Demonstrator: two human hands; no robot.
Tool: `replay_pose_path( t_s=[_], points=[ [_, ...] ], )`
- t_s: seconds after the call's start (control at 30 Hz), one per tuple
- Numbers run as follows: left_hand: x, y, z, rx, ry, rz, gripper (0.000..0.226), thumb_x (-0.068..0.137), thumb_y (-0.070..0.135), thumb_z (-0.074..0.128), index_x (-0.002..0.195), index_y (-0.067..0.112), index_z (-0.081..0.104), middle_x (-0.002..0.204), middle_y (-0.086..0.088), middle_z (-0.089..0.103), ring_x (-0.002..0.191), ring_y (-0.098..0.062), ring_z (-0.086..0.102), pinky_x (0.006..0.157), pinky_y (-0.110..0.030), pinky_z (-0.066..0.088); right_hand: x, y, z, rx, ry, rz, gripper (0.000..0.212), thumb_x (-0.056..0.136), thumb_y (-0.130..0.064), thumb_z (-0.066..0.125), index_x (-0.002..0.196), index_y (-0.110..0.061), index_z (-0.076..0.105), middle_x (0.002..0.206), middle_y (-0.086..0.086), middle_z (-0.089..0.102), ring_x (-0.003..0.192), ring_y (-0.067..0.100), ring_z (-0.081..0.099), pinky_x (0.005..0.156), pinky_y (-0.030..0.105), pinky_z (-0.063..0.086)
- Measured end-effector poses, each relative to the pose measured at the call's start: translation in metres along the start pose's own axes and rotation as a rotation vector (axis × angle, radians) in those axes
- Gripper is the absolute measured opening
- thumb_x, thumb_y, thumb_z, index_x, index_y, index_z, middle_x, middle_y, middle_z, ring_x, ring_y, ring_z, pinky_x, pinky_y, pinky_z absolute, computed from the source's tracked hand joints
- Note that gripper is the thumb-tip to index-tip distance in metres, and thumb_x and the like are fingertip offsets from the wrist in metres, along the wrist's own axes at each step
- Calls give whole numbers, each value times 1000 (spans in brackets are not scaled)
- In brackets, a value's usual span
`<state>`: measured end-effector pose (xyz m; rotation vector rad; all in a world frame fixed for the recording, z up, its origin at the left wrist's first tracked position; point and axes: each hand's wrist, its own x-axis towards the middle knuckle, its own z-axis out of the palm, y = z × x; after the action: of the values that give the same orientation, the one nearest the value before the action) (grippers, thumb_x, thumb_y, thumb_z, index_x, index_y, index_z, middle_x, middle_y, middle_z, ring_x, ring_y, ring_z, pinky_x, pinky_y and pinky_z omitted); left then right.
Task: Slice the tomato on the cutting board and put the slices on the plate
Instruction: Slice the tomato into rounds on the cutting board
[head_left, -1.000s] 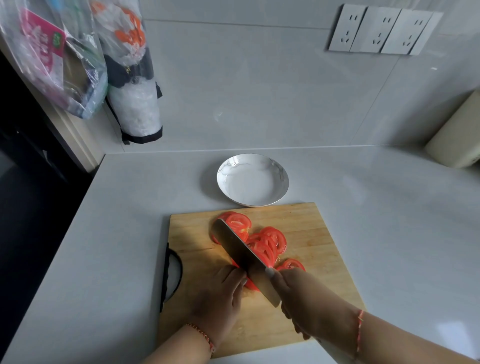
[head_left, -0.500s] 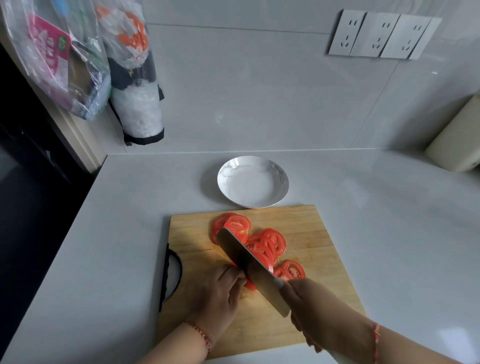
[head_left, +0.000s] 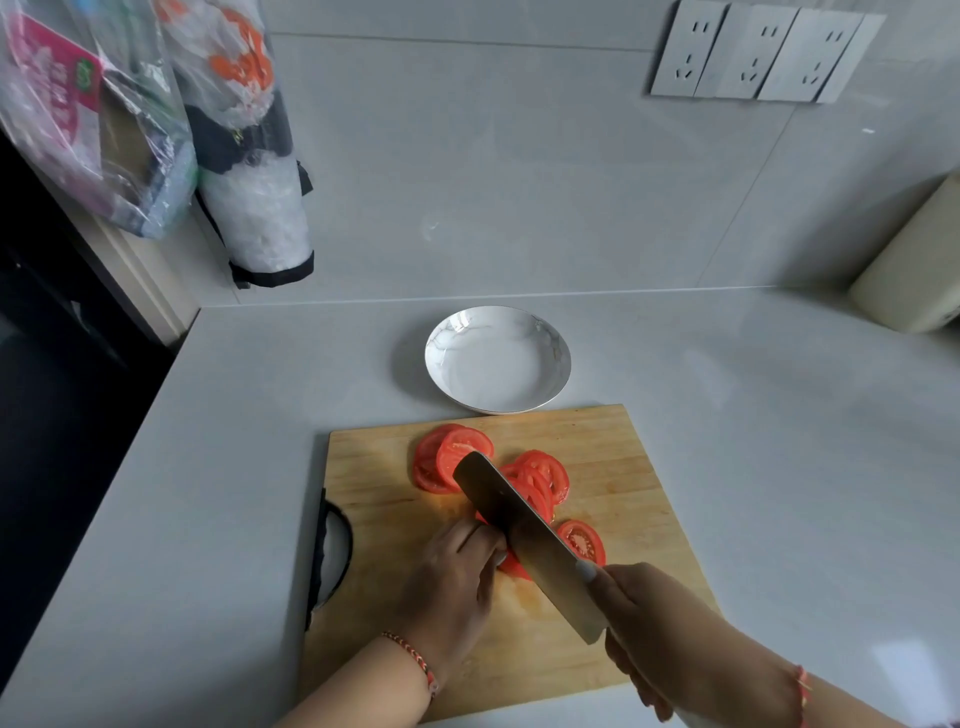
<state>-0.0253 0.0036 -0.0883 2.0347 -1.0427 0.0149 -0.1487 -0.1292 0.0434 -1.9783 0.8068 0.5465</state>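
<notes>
A: Fingers?
B: Left hand (head_left: 457, 577) fingers curled together, pinning the tomato (head_left: 511, 564); right hand (head_left: 670, 639) clamped on the knife (head_left: 524, 535) handle.
A: Change?
B: Blade slid slightly nearer and right. Slices (head_left: 535, 478) stay on the cutting board (head_left: 623, 467); plate (head_left: 497, 358) beyond its far edge.

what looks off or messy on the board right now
Nothing stands out. Tomato slices lie on the cutting board with a little juice, the plate sits upright and bare, and the knife is in the right hand.
</notes>
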Motion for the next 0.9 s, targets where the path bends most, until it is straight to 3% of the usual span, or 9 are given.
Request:
replay_pose_path(
  t_s=[0.13, 0.43, 0.67, 0.77, 0.9],
  points=[
    [-3, -2, -2, -11, 6, 2, 15, 89, 24, 47, 86, 22, 62, 84, 8, 58, 78, -1, 53, 73, -10, 42, 5, -1, 2, 8, -9, -13, 58, 96, -52, 28, 101, -2, 58, 59, 4, 52, 36, 10, 49, 42, 24, 47],
    [-3, -1, -3, 20, -2, -11, 17, 88, 24, 47, 84, 20, 63, 82, 6, 59, 74, -2, 53, 72, -3, 37, 24, -21, 2, -31, -14, -64, 55, 98, -49, 22, 86, -4, 53, 61, 8, 54, 36, 9, 49, 41, 21, 46],
    [-3, -3, -2, -41, 14, -11, 13, 86, 18, 49, 84, 21, 61, 82, 6, 57, 73, -8, 56, 66, -20, 46, 6, 0, -2, -60, -64, 4, 57, 97, -51, 27, 105, -5, 59, 62, 4, 53, 37, 7, 48, 44, 23, 47],
    [-4, -4, -1, -22, -2, -10, 16, 90, 23, 47, 87, 21, 63, 84, 5, 59, 75, -9, 58, 68, -16, 45, 21, -12, 8, -134, -1, -86, 62, 98, -50, 23, 102, 2, 58, 70, 14, 57, 49, 18, 56, 58, 36, 56],
    [-5, -5, -1, 6, -20, -15, 20, 91, 27, 44, 94, 24, 63, 88, 7, 61, 78, -7, 59, 70, -16, 46, 36, -22, 18, -225, 53, -152, 59, 100, -46, 18, 92, -2, 57, 74, 14, 59, 62, 25, 60, 69, 41, 58]
  ],
)
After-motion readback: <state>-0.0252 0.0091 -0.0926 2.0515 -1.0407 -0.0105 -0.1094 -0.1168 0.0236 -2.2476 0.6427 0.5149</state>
